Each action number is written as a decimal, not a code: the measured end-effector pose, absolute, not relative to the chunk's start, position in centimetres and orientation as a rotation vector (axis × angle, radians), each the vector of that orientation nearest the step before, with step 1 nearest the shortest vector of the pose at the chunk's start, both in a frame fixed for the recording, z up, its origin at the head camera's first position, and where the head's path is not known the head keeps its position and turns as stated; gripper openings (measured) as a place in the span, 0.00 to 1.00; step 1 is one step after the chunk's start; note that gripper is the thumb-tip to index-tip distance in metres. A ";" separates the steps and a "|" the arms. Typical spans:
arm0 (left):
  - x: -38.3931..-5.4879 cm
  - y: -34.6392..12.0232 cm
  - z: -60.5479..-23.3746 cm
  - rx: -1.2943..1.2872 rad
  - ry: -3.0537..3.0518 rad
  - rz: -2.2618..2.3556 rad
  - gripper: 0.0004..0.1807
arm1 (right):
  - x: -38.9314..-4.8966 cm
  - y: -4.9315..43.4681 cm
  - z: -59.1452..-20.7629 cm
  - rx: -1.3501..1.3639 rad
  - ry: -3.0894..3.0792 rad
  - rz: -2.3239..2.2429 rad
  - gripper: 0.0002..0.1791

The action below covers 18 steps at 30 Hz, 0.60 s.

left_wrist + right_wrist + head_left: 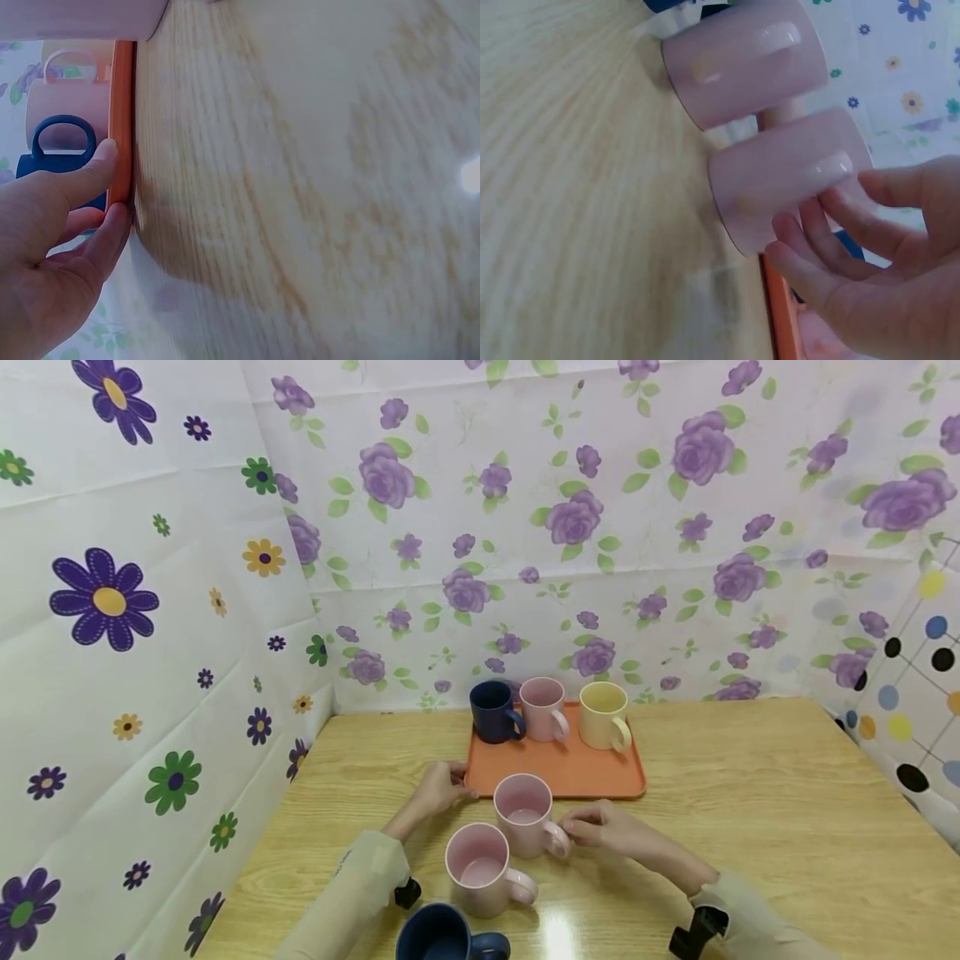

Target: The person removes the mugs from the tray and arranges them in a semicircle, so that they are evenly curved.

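Note:
My left hand (438,787) holds the front left corner of an orange tray (558,777). In the left wrist view its thumb lies along the tray rim (120,161), with the other fingers against the corner. A pink mug (517,842) stands upright on the table just before the tray's front edge. At its handle, on the right side, my right hand (618,835) pinches with thumb and fingertips. Close in front is a second pink mug (480,897), and nearer still a dark blue mug (435,935), partly cut off by the frame.
Along the tray's back stand a dark blue mug (489,727), a pink mug (540,722) and a yellow mug (598,729), handles turned right. The wooden table (750,777) meets a flower-patterned cloth (525,527) behind and another (180,693) at left.

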<state>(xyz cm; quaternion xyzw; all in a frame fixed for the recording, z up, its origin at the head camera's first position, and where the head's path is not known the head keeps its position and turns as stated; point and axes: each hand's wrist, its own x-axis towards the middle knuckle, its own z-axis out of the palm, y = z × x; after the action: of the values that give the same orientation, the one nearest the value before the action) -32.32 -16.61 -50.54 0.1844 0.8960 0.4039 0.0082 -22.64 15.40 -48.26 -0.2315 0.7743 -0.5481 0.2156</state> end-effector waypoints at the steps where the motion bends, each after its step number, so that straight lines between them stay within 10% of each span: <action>1: -32.3 -16.6 -50.5 0.554 2.806 1.247 0.27 | -22.9 15.6 -48.2 -0.624 2.147 -1.535 0.20; 18: -32.4 -16.3 -50.0 0.483 2.837 1.180 0.26 | -27.0 20.2 -45.8 -0.339 2.480 -1.693 0.18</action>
<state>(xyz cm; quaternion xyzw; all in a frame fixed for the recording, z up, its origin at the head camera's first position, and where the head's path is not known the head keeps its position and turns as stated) -32.40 -16.28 -50.04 0.1553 0.9120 0.3792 0.0157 -27.00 20.18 -45.77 -0.1120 0.8193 -0.5591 0.0597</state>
